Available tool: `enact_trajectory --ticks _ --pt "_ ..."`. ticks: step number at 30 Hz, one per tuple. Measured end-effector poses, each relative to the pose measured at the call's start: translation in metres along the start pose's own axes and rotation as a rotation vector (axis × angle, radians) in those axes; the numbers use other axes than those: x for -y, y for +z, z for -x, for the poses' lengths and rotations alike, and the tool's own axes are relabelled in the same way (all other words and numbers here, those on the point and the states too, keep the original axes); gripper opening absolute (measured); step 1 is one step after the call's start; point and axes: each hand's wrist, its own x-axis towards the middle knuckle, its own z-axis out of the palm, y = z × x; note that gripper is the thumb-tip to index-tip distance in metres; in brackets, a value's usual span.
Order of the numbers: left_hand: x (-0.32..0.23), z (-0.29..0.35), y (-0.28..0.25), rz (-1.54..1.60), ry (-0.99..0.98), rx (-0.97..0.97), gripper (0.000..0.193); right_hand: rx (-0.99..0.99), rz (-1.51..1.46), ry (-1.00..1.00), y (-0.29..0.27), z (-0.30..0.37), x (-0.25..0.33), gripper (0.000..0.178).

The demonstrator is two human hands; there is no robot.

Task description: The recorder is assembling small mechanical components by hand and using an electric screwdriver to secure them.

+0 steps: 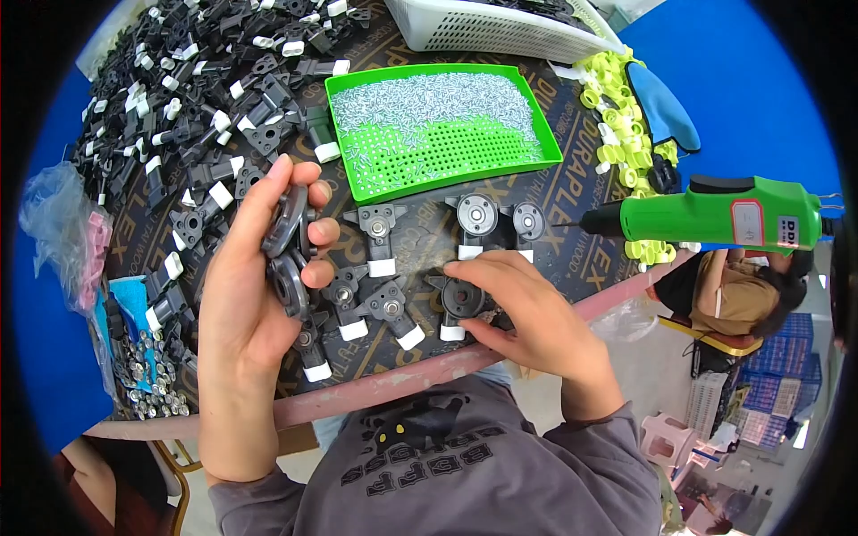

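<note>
At the tabletop's [389, 380] left end, a heap of black brackets with white tips [183, 121] fills the far corner, and small shiny metal pieces [161, 393] lie by the near corner. Your left hand [246, 268] is raised over the left half, its fingers [323, 232] curled around black discs [290, 284], at least two, smooth, slightly glossy and thick-rimmed, tilted nearly edge-on. Just right of it, near the front edge, stand out loose brackets [391, 308]: matte black, lobed heads pierced with holes, a round hub in the middle and a stem ending in a white block. Behind them sits a green tray [357, 186] of small silvery pieces. Near the middle of the front edge, your right hand [536, 317] has thumb and forefinger closed about the rim of a black dish [462, 301] on a white-tipped bracket; it shows a recessed ring around a dark centre. Behind that hand, two capped brackets [477, 214] show paler grey centres. Toward the right edge, a green power screwdriver [724, 214] points left, before yellow-green rings [621, 116].
</note>
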Motion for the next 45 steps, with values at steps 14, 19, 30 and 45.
enact_trajectory --ticks 14,19,30,45 --pt "0.006 0.005 0.01 -0.156 -0.047 -0.018 0.035 0.065 -0.028 0.056 -0.006 -0.003 0.001 0.061" --pt "0.006 0.006 0.011 -0.207 -0.043 -0.026 0.034 0.059 -0.032 0.043 -0.005 -0.006 0.001 0.059" --pt "0.019 0.004 0.016 -0.372 0.044 0.082 0.046 -0.408 -0.361 0.15 -0.003 -0.041 0.013 0.012" --pt "-0.004 0.005 0.007 -0.673 0.097 0.092 0.035 -0.282 -0.548 0.08 -0.001 -0.099 -0.003 0.011"
